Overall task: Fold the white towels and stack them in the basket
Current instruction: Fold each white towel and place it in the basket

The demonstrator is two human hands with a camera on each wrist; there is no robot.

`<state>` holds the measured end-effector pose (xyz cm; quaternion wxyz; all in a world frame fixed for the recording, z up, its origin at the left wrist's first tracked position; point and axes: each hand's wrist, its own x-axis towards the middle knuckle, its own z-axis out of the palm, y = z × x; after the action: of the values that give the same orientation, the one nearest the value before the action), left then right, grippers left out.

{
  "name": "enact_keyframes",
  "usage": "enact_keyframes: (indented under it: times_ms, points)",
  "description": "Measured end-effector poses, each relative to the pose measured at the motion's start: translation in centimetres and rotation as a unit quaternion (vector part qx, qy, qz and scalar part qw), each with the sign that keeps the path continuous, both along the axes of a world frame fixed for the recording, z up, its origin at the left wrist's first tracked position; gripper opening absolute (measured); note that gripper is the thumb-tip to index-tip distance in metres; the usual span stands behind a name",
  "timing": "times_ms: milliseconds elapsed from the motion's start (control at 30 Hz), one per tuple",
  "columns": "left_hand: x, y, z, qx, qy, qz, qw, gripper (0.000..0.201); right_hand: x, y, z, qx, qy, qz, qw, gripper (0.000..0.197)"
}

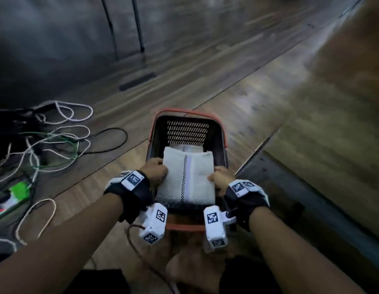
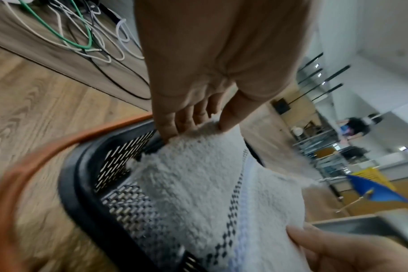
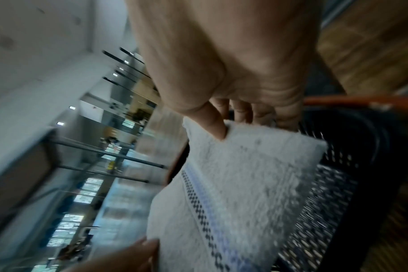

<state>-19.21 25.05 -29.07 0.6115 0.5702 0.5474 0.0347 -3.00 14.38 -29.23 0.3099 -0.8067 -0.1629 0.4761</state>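
Wooden flooring (image 1: 258,115) carries the basket (image 1: 223,143), directly ahead of both hands; folded towel (image 1: 187,177) is held over its opening, left hand (image 1: 155,171) pinching the left edge, right hand (image 1: 221,180) the right edge; another folded towel (image 1: 185,147) already lies inside, beyond the fingers; release remains; cables (image 1: 57,145) lie left of the left hand.

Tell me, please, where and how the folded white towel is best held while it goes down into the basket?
Hold the folded towel by its two opposite side edges, one hand from each side, as the left hand and right hand do now: thumb on top, fingers under. It is a flat, limp rectangle, so edge grips probably keep the fold together, and its width fits between the walls of the basket.
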Motion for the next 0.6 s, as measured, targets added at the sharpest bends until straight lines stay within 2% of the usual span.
enact_keyframes:
  times_ms: [100,200,367,500,600]
  points:
    - [2.6,2.8,-5.8,0.028,0.062,-0.006,0.998,0.031,1.3,3.6,-6.6,-0.041,-0.042,-0.002,0.998,0.030]
    - [5.2,4.6,-9.9,0.049,0.092,0.053,0.993,0.032,2.8,7.1,-10.8,-0.051,-0.072,-0.027,0.996,0.029]
    - [8.4,7.1,-14.2,0.084,0.076,0.136,0.984,0.038,5.2,11.9,-14.2,-0.041,-0.079,-0.044,0.995,0.038]
    - [9.3,8.7,-16.8,0.115,0.070,0.115,0.984,0.040,5.9,12.9,-15.9,-0.008,-0.104,-0.103,0.989,0.036]
    - [9.3,9.0,-17.9,0.122,0.073,0.107,0.984,0.040,5.8,12.8,-16.7,-0.010,-0.097,-0.104,0.990,0.040]
